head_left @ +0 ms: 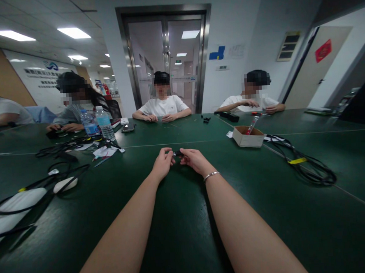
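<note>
Above the green table, a small black piece with a silver end (177,153) is held between my two hands. It looks like a plug or a USB stick, but is too small to tell which. My left hand (163,163) pinches the silver end, thumb and forefinger together. On the black end, the fingers of my right hand (195,159) are closed; a silver bracelet (211,175) circles that wrist. My fingers cover parts of the piece.
A cardboard box (248,140) with a red-handled tool stands right, near a coiled black cable (308,168). Left lie more cables (68,147), papers (104,152), water bottles (105,124) and a white mouse-like object (65,185). Several people sit around the table (181,219).
</note>
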`<action>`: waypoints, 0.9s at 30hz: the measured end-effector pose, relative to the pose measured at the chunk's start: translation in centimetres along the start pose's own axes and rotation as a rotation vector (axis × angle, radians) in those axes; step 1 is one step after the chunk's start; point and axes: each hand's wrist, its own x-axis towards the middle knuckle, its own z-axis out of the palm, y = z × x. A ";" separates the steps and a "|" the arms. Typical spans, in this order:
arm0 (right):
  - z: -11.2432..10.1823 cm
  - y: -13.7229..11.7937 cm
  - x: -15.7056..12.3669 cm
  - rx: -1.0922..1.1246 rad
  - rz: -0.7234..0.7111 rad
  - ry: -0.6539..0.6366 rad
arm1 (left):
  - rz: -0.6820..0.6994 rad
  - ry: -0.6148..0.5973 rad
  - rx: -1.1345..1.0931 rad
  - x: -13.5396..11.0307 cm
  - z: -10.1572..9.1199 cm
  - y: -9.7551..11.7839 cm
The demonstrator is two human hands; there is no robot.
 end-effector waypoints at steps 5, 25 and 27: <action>0.0 0.0 0.0 -0.017 0.003 -0.004 | 0.057 0.024 0.049 0.1 -0.2 -0.2; -0.2 -0.2 0.2 0.047 0.030 0.026 | 0.171 0.064 0.046 0.2 -0.2 -0.5; -0.2 -0.1 0.2 0.050 0.028 0.032 | 0.187 0.080 0.070 0.1 -0.2 -0.3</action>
